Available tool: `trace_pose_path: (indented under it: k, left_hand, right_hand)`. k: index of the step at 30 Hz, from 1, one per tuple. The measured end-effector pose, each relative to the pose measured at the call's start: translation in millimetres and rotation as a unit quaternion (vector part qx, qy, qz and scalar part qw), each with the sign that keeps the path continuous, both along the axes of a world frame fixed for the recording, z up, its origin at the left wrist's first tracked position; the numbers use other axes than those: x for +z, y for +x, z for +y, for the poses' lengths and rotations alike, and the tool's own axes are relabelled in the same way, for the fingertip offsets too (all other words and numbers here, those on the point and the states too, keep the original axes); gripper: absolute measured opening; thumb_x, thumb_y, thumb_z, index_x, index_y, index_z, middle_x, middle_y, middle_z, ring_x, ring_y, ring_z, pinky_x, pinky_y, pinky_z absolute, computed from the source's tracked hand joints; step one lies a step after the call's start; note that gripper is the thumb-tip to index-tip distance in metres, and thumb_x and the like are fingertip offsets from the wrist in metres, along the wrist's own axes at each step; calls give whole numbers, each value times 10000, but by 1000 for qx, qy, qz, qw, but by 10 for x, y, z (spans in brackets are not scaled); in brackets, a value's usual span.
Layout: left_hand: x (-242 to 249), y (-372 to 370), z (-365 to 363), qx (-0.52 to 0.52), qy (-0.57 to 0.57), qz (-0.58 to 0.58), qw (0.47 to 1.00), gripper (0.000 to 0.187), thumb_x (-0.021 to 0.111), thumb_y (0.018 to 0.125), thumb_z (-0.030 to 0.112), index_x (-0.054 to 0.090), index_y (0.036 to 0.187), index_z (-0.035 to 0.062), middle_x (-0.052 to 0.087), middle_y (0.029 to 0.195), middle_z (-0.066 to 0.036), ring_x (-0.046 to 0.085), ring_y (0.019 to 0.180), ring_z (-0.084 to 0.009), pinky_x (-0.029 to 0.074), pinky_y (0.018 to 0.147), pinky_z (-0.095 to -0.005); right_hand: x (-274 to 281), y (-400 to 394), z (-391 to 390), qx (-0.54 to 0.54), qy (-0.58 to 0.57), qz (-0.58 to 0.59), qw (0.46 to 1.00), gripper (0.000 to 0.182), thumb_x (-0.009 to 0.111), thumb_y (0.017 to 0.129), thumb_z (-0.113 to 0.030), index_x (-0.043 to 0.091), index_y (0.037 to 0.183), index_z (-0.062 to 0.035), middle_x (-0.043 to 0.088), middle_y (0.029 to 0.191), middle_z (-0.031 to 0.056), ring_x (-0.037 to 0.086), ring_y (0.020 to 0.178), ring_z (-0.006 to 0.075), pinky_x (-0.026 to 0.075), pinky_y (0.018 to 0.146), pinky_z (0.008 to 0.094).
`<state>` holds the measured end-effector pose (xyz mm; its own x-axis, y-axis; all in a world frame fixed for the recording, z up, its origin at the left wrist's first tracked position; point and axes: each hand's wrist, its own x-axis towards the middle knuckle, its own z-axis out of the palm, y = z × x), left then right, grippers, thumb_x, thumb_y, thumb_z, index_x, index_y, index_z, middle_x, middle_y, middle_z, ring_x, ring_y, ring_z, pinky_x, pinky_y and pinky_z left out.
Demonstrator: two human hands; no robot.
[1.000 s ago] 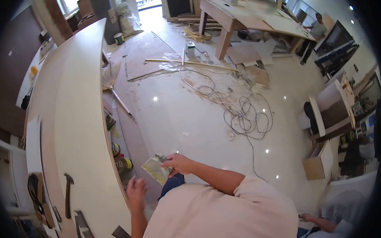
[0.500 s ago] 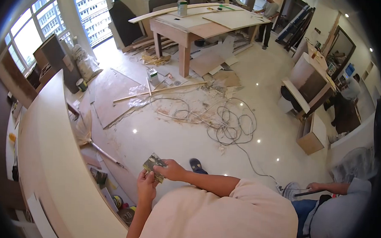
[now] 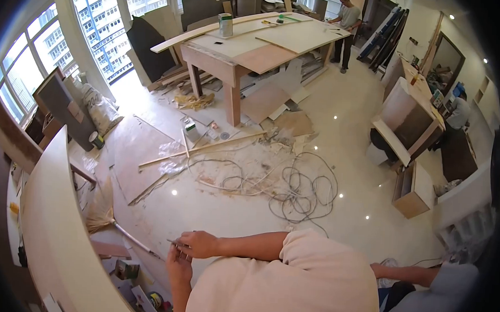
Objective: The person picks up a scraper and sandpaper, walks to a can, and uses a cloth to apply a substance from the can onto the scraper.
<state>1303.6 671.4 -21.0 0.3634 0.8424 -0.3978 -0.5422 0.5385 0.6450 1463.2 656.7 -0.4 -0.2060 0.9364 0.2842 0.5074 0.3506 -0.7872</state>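
Note:
My right hand (image 3: 200, 244) and my left hand (image 3: 179, 268) are together low in the head view, in front of my body. Between their fingers is a small flat rectangular piece (image 3: 172, 242), now seen nearly edge-on. Its face showed a dark and yellowish pattern earlier; its kind I cannot make out. Both hands are closed on it, though the left fingers are partly hidden behind the right hand. A broom (image 3: 100, 221) lies on the floor just left of the hands, its handle reaching toward them.
A long pale curved board (image 3: 52, 214) runs along my left. Tangled cables (image 3: 304, 194) and wood scraps lie on the floor ahead, before a wooden worktable (image 3: 209, 65). One person (image 3: 348, 21) stands behind it, another (image 3: 458, 115) works at right, a third (image 3: 423, 280) is close beside me.
My view has tilted up. The hands sit lower in the picture, and the flat piece has turned from face-on to nearly edge-on. The nearby person's arm has shifted.

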Motion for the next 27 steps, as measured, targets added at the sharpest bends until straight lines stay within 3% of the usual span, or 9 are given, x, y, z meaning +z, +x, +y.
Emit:
trace_pose_path:
  k: [2,4,7,10,18,24,27]
  left_hand:
    - [-125,98,143,-21,11,-54,998,322,403,1002,210,472,1239,3,568,1191,-120,553,1122,-263,478,912,-413]
    - [-75,243,205,-39,9,-36,999,304,402,1003,221,493,1218,27,572,1186,-121,556,1115,-260,479,906,-406]
    - [-29,169,349,23,-30,-2,999,275,416,996,228,533,1188,69,584,1162,-116,569,1076,-243,477,897,-387]
    - [-11,121,526,84,-42,12,995,276,496,962,229,551,1197,95,594,1134,-28,554,1029,-173,455,916,-363]
    - [51,-730,997,178,-45,-30,983,273,515,949,231,550,1205,143,599,1104,34,542,1026,-127,441,898,-341]
    - [66,-1455,1163,271,-47,-22,961,232,545,943,273,582,1140,155,604,1080,28,546,1015,-132,420,856,-327]
    - [-21,-1676,1121,316,-73,-47,945,219,554,943,290,590,1116,160,603,1060,19,546,1012,-147,422,856,-331]
  right_hand:
    - [8,178,117,-14,6,3,1000,311,592,854,-241,627,1116,-78,612,913,121,632,830,331,521,711,424]
    - [-110,201,225,-6,43,11,999,327,608,847,-251,626,1124,-77,616,924,123,633,816,326,523,716,423]
    - [-90,223,490,70,-24,98,992,276,679,816,-153,619,1068,-58,629,949,135,632,795,339,534,678,397]
    - [-156,158,828,87,17,-8,996,121,614,865,-105,635,965,-39,621,838,162,619,742,356,501,627,416]
    - [-25,-751,1649,186,-1,-13,982,96,596,876,-82,642,939,-26,620,835,160,612,736,367,495,639,407]
    - [-15,-1547,2070,282,18,-30,959,179,590,883,-113,642,1048,-67,611,867,137,619,759,364,510,664,423]
    - [54,-1814,2131,317,2,-40,947,112,614,867,-84,651,955,-26,620,855,149,616,752,366,500,653,410]
